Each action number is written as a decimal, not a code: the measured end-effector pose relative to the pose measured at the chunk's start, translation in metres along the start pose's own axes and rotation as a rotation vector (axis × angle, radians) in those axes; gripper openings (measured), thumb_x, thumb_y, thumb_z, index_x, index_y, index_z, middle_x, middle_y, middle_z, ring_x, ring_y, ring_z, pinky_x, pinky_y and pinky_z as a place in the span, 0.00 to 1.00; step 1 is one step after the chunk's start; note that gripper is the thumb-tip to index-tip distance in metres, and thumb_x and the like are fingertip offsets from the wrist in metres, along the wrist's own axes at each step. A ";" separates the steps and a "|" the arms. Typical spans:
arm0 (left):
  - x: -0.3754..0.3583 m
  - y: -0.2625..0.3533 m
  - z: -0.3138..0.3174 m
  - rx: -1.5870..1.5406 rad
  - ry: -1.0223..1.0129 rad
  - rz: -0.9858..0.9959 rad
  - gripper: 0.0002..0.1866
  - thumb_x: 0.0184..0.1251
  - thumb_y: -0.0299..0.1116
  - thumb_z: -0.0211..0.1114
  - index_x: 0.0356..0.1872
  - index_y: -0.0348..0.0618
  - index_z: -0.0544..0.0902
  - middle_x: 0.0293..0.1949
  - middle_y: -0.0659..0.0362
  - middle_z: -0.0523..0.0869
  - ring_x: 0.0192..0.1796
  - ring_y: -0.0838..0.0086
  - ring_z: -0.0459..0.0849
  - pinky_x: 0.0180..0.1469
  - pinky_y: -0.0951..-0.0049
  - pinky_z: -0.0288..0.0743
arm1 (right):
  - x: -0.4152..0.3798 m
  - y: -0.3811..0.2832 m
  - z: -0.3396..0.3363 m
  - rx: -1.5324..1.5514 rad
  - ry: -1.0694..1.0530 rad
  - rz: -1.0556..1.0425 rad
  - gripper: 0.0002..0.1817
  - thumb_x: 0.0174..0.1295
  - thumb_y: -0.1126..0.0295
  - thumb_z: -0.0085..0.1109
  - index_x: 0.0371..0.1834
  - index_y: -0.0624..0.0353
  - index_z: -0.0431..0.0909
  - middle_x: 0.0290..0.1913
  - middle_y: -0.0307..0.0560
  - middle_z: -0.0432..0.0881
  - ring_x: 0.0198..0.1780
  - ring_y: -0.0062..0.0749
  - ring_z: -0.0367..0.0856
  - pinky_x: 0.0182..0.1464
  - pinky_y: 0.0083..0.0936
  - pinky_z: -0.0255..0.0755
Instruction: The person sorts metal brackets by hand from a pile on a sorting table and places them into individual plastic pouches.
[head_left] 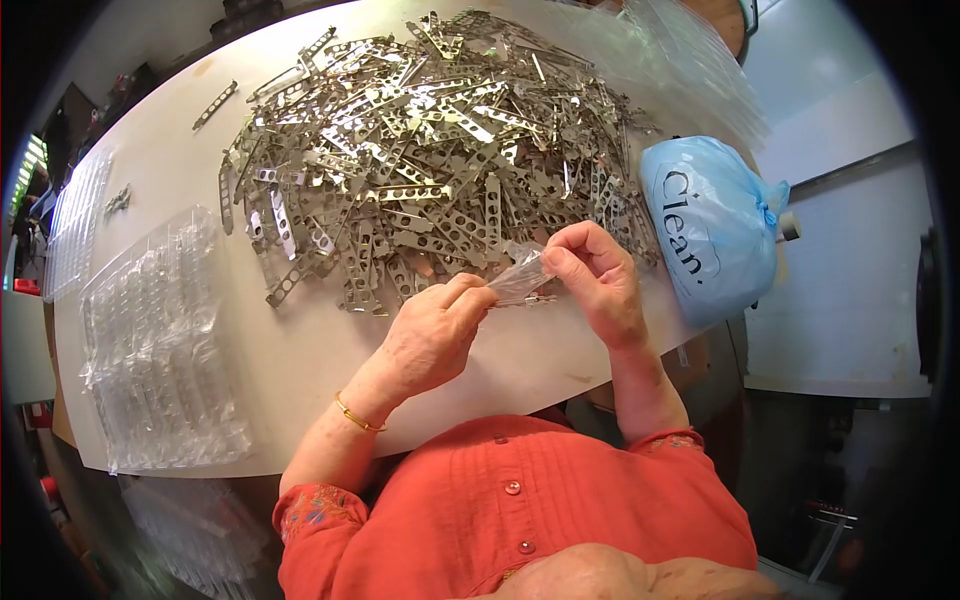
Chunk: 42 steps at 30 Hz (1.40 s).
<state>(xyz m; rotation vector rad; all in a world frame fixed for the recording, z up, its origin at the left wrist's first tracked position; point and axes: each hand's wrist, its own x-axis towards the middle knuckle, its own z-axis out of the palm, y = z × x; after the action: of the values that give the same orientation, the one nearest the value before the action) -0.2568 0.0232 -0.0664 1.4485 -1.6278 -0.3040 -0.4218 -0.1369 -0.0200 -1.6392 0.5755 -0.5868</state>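
A small clear plastic bag (518,281) is stretched between my two hands, just in front of a large heap of perforated metal strips (430,150). My left hand (437,330) is closed, pinching the bag's left end between thumb and fingers. The fingers of my right hand (598,280) pinch its right end, a little higher up. Whether anything lies inside the bag is too small to tell. Both hands are above the near part of the pale table (330,360).
A tied blue bag (715,225) marked "Clean." stands at the right edge. Clear plastic trays (165,350) are stacked at the left, with another tray (78,225) behind. Clear plastic sheets (680,60) lie at the back right. One loose strip (215,105) lies left of the heap.
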 end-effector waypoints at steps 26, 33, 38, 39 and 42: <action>-0.003 -0.007 -0.012 -0.748 0.384 -0.455 0.10 0.80 0.25 0.56 0.56 0.35 0.78 0.59 0.57 0.79 0.35 0.84 0.77 0.40 0.80 0.76 | 0.022 0.019 -0.022 0.364 0.421 -0.126 0.07 0.76 0.68 0.57 0.42 0.59 0.78 0.35 0.40 0.84 0.31 0.16 0.79 0.32 0.17 0.77; 0.001 0.003 -0.025 -0.836 0.401 -0.542 0.10 0.81 0.26 0.55 0.56 0.38 0.79 0.53 0.59 0.84 0.34 0.84 0.77 0.41 0.79 0.78 | 0.039 0.029 -0.025 0.406 0.408 -0.117 0.07 0.75 0.68 0.58 0.42 0.59 0.78 0.35 0.40 0.84 0.30 0.16 0.79 0.31 0.16 0.76; 0.003 0.009 -0.025 -0.817 0.389 -0.568 0.09 0.80 0.27 0.56 0.54 0.36 0.80 0.54 0.55 0.85 0.33 0.82 0.80 0.41 0.78 0.79 | 0.047 0.029 -0.018 0.387 0.320 -0.129 0.07 0.76 0.67 0.57 0.41 0.59 0.78 0.35 0.39 0.83 0.32 0.15 0.79 0.32 0.16 0.77; 0.004 0.010 -0.025 -0.806 0.395 -0.575 0.09 0.80 0.27 0.56 0.54 0.36 0.80 0.54 0.55 0.84 0.33 0.82 0.80 0.41 0.78 0.78 | 0.049 0.029 -0.016 0.401 0.317 -0.130 0.07 0.76 0.67 0.57 0.41 0.59 0.78 0.35 0.39 0.83 0.32 0.15 0.79 0.32 0.16 0.77; 0.005 0.012 -0.024 -0.746 0.367 -0.579 0.09 0.80 0.26 0.56 0.53 0.36 0.80 0.55 0.55 0.84 0.34 0.82 0.80 0.41 0.78 0.78 | 0.051 0.030 -0.013 0.390 0.282 -0.117 0.07 0.76 0.67 0.57 0.42 0.59 0.78 0.35 0.38 0.83 0.32 0.15 0.79 0.32 0.15 0.76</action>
<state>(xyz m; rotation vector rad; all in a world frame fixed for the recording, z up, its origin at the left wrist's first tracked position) -0.2469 0.0310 -0.0425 1.2429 -0.6499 -0.8193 -0.3937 -0.1847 -0.0451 -1.2347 0.5318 -0.9631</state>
